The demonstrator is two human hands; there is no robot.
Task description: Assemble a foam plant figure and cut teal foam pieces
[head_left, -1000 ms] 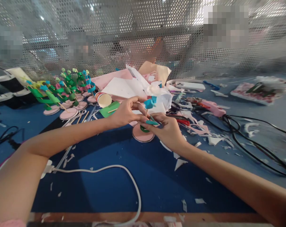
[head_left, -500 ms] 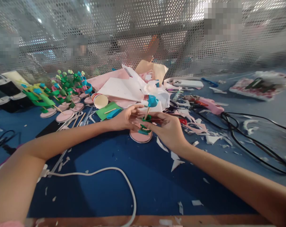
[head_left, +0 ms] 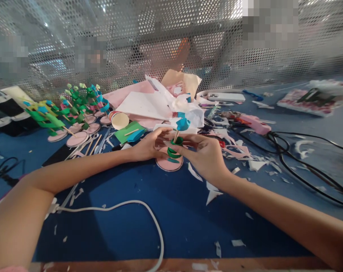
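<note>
A paper flower stands upright before me: a blue folded bloom (head_left: 183, 124) tops a wooden stick, and a curled green paper strip (head_left: 174, 152) winds round the stick. Its round pink base (head_left: 169, 165) rests on the blue table. From the left, my left hand (head_left: 151, 144) closes around the stem, thumb low by the base and its other fingertips partly hidden behind. My right hand (head_left: 207, 155) pinches the upper part of the green strip between thumb and fingers. A green paper piece (head_left: 129, 132) with a small stick and blue paper on it lies beyond my left wrist.
Several finished-looking paper flowers (head_left: 75, 109) stand at the left. Crumpled paper (head_left: 149, 104), a paper cup (head_left: 119, 120) and a phone (head_left: 226, 98) lie behind. A pink glue gun (head_left: 256, 124), black cables (head_left: 296, 166) and scraps are at right; a white cable (head_left: 132, 202) curves in front.
The green strip now sits in tighter, clearer coils round the stick. My right hand has shifted slightly, still pinching it; my left hand has stayed almost in place.
</note>
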